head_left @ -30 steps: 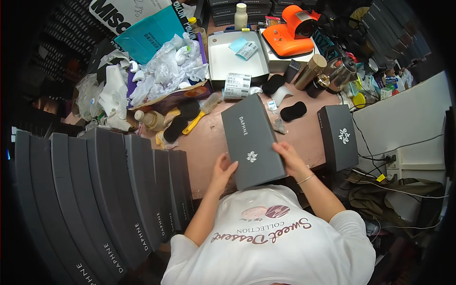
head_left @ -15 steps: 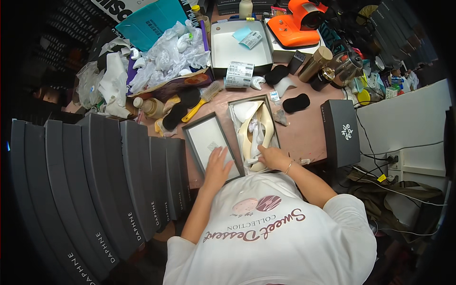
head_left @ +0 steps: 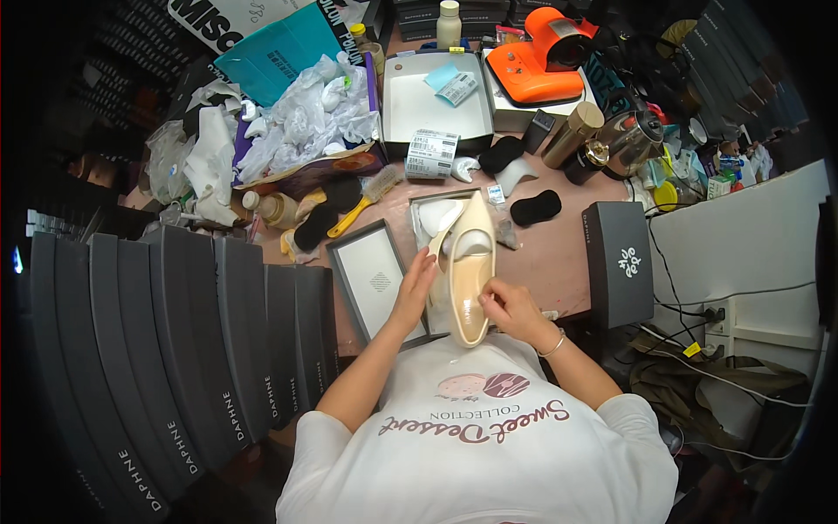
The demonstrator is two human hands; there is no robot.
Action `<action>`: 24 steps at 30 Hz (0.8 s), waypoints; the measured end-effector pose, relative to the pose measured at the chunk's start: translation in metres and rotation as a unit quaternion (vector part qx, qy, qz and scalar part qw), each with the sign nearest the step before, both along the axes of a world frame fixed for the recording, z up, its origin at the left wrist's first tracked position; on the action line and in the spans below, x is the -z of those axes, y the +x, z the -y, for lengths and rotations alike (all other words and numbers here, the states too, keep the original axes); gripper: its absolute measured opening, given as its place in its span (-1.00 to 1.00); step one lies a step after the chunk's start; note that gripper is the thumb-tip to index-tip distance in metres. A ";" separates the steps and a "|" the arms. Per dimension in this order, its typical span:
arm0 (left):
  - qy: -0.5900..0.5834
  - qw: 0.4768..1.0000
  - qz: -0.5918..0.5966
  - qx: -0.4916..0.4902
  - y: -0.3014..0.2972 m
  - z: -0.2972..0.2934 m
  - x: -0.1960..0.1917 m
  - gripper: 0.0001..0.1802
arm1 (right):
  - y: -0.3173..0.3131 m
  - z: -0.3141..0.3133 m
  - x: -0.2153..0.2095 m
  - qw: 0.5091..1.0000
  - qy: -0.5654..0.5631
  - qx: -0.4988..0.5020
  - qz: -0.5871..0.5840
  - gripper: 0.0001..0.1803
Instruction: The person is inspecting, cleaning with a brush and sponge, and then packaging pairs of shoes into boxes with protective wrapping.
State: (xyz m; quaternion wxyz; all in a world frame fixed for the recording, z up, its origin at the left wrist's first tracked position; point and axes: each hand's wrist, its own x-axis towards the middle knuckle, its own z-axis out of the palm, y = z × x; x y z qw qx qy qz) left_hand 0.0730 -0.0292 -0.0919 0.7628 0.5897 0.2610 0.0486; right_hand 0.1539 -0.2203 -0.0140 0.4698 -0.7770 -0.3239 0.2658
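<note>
A cream pointed-toe shoe (head_left: 472, 284) stands out over an open grey shoe box (head_left: 417, 214), toe away from me and insole facing up. White stuffing sits inside its front. My right hand (head_left: 515, 310) is curled closed at the shoe's right edge near the heel; its fingertips are partly hidden. On the other side, my left hand (head_left: 413, 293) has its fingers stretched out beside the shoe. A second cream shoe (head_left: 439, 240) lies in the box, partly covered by the first. The box lid (head_left: 371, 271) lies left of the box, its white inside up.
Tall stacks of dark shoe boxes (head_left: 183, 349) flank me on the left. A closed box (head_left: 620, 262) stands at the right. Beyond lie a yellow-handled brush (head_left: 353, 214), black pads (head_left: 535, 208), a label roll (head_left: 432, 155), an orange machine (head_left: 537, 70) and a crate of crumpled paper (head_left: 305, 109).
One cream shoe has come up out of the box toward me. My right hand rose with it. My left hand moved from over the lid to the shoe's left side.
</note>
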 end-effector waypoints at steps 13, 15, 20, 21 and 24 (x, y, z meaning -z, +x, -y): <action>-0.356 0.925 -0.055 -0.124 -0.071 -0.026 -0.023 -0.42 | 0.080 -0.082 0.141 0.917 -0.124 -0.105 0.365 -0.75; -0.352 0.926 -0.044 -0.127 -0.063 -0.028 -0.019 -0.41 | 0.078 -0.082 0.153 0.891 -0.134 -0.080 0.426 -0.72; -0.428 0.897 -0.032 -0.107 -0.051 -0.038 -0.025 -0.40 | 0.055 -0.077 0.046 0.986 -0.072 0.035 0.148 -0.68; -0.437 0.894 -0.036 -0.096 -0.049 -0.039 -0.024 -0.39 | 0.043 -0.083 0.029 0.995 -0.022 0.065 0.068 -0.67; -0.426 0.901 -0.031 -0.080 -0.046 -0.032 -0.018 -0.46 | 0.002 -0.113 0.014 0.963 -0.014 -0.100 0.250 -0.69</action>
